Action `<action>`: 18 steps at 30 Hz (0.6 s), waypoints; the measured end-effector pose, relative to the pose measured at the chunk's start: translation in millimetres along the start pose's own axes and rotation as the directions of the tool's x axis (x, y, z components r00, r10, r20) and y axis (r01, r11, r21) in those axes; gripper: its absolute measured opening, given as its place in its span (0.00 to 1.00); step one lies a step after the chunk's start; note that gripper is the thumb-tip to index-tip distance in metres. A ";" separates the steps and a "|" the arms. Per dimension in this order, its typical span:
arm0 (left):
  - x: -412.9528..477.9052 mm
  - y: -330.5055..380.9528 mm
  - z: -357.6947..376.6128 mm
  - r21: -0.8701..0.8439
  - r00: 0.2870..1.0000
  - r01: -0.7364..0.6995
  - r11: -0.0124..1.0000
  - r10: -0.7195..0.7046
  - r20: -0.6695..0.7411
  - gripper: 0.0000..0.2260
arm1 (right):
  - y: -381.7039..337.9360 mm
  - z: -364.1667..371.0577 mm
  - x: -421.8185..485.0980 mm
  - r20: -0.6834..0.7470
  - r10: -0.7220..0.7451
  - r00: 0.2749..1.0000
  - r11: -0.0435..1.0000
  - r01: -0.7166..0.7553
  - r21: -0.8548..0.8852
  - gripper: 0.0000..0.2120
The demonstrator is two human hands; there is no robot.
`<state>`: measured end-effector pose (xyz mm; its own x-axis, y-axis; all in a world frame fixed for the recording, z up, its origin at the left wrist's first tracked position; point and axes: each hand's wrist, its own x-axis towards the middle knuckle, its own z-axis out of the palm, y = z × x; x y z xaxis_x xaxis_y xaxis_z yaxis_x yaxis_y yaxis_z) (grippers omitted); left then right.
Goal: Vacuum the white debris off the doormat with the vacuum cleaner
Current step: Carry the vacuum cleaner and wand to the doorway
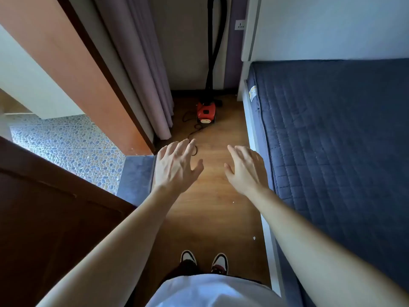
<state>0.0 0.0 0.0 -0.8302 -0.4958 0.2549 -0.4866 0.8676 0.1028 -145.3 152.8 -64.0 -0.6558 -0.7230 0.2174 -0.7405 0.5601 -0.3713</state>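
Note:
A red vacuum cleaner (206, 113) stands on the wooden floor at the far end of the aisle, against the wall. Its black hose (214, 49) rises up the wall, and its black cord (192, 131) trails across the floor toward me. My left hand (177, 166) and my right hand (244, 169) are stretched out in front of me, palms down, fingers spread, both holding nothing and well short of the vacuum. Two small white bits of debris (254, 238) lie on the floor near the bed. No doormat is in view.
A bed with a blue quilted mattress (332, 140) fills the right side. A brown door (55, 218) and orange frame (73, 69) stand left, opening onto a pebble-tiled floor (70, 147). Purple curtains (143, 74) hang beside the vacuum. A wall socket (240, 25) is above the bed corner.

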 end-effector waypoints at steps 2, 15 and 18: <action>6.8 3.2 -1.6 -0.016 1.000 0.016 1.000 -0.016 0.009 0.25 | 4.3 -3.1 4.9 0.032 0.020 0.999 1.000 -0.020 0.004 0.27; 93.6 -30.8 45.4 -0.040 0.999 0.022 0.999 -0.020 0.028 0.27 | 22.7 25.8 86.2 0.051 0.079 0.996 0.997 -0.079 0.003 0.25; 133.2 -47.5 56.3 -0.047 0.999 0.026 0.999 -0.024 0.047 0.27 | 23.5 33.6 125.3 0.019 0.097 0.995 0.995 -0.097 0.009 0.24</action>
<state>-102.8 -109.4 -25.1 -0.8303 -0.5175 0.2067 -0.4946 0.8553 0.1546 -239.9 61.8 -75.8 -0.7213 -0.6731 0.1632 -0.6724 0.6239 -0.3983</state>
